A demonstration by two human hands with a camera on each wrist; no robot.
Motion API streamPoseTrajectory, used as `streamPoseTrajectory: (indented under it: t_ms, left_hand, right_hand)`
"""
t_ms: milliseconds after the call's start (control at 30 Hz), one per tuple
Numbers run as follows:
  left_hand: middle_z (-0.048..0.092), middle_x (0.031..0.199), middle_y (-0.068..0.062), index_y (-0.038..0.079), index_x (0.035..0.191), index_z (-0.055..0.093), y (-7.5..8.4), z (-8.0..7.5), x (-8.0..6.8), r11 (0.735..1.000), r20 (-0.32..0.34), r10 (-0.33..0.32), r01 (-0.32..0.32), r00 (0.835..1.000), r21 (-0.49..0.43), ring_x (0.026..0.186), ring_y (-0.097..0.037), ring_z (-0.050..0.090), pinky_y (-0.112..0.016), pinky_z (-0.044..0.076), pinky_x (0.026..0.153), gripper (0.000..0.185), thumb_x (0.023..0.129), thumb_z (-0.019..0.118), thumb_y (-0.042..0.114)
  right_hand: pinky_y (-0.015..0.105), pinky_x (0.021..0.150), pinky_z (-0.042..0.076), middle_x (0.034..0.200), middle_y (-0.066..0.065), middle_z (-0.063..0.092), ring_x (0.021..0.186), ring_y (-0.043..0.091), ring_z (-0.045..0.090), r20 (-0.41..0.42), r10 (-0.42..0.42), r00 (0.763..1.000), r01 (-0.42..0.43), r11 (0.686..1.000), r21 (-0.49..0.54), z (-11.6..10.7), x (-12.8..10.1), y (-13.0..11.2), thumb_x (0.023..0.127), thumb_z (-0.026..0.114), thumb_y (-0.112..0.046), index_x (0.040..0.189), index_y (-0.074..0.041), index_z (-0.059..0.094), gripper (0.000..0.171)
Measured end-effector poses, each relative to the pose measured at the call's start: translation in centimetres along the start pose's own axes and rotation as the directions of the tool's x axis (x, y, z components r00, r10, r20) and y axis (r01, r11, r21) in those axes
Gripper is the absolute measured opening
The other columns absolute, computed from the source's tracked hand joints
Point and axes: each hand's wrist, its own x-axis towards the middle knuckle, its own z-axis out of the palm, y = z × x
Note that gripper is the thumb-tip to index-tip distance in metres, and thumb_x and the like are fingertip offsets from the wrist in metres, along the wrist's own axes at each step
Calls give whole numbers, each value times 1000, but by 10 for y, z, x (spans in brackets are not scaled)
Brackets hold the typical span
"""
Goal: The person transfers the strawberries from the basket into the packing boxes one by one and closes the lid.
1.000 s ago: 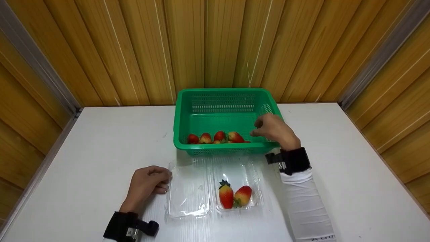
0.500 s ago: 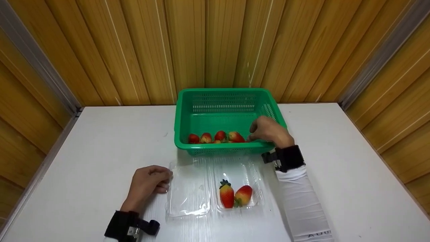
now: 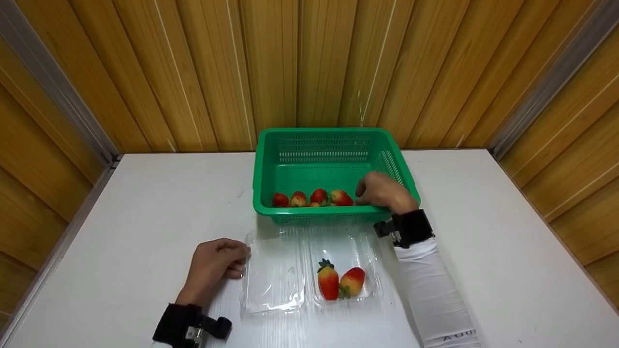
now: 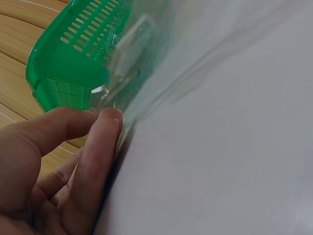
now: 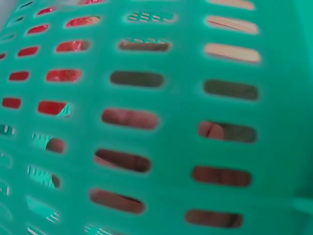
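A green basket (image 3: pixel 333 137) stands at the back of the white table and holds several strawberries (image 3: pixel 312 197) along its near wall. My right hand (image 3: pixel 362 195) reaches down into the basket's near right corner, beside the rightmost berry; the rim hides its fingertips. Through the slots of the basket wall (image 5: pixel 186 122) the right wrist view shows fingers (image 5: pixel 129 119) and red berries (image 5: pixel 54 107). A clear hinged container (image 3: pixel 273 278) lies open in front; its right half holds two strawberries (image 3: pixel 341 282). My left hand (image 3: pixel 240 261) pinches the container's left edge (image 4: pixel 115 88) with thumb and forefinger (image 4: pixel 105 127).
The white table (image 3: pixel 145 203) stretches wide to the left and right of the basket. Wooden panel walls (image 3: pixel 309 63) close in the back and both sides.
My right hand has moved down and slightly left, deeper into the basket's near right corner. The left hand and the container have stayed where they were.
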Motion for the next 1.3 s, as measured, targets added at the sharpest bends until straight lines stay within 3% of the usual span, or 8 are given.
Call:
streamPoseTrajectory:
  t_ms: [133, 467, 767, 1033, 1300]
  left_hand:
    - [72, 81, -14, -4, 103, 78, 0, -1, 0, 1000, -1, 3, -3, 1000, -2, 61, -20, 69, -32, 64, 55, 17, 90, 81, 8]
    - [72, 82, -14, -3, 103, 78, 0, 1, -1, 1000, 1, -6, 6, 1000, -1, 63, -21, 69, -33, 64, 57, 18, 91, 80, 9]
    - [73, 82, -13, -3, 104, 78, 0, 0, 0, 1000, -3, -4, 4, 1000, 3, 63, -21, 70, -33, 64, 57, 17, 91, 79, 8]
    - [73, 82, -14, -3, 103, 78, 2, 0, -1, 1000, -3, -14, 14, 1000, 1, 63, -21, 70, -33, 65, 57, 17, 91, 80, 8]
    - [73, 83, -14, -3, 104, 78, 1, -1, -1, 1000, 0, -13, 13, 1000, 4, 64, -21, 70, -33, 65, 57, 17, 91, 80, 8]
  right_hand:
    - [37, 79, 58, 112, 15, 74, 93, 26, 63, 20, 11, 1000, -11, 1000, 5, 2, 3, 0, 92, 81, -11, 116, 6, 77, 29]
    - [26, 61, 49, 94, 5, 72, 77, 18, 57, 58, 1, 998, -1, 1000, 0, 3, 7, 1, 91, 82, -10, 103, 0, 82, 16]
    - [27, 65, 49, 101, 5, 71, 83, 20, 56, 91, 41, 995, -40, 999, -6, 2, 8, 1, 90, 81, -10, 109, -2, 82, 21]
    - [27, 64, 47, 97, 4, 69, 81, 19, 55, 101, 50, 994, -50, 999, 2, 4, 10, 1, 88, 80, -9, 103, -4, 83, 16]
    - [34, 78, 54, 109, 9, 74, 93, 24, 60, 54, 35, 998, -37, 998, 41, 2, 9, 3, 91, 81, -14, 111, -3, 82, 23]
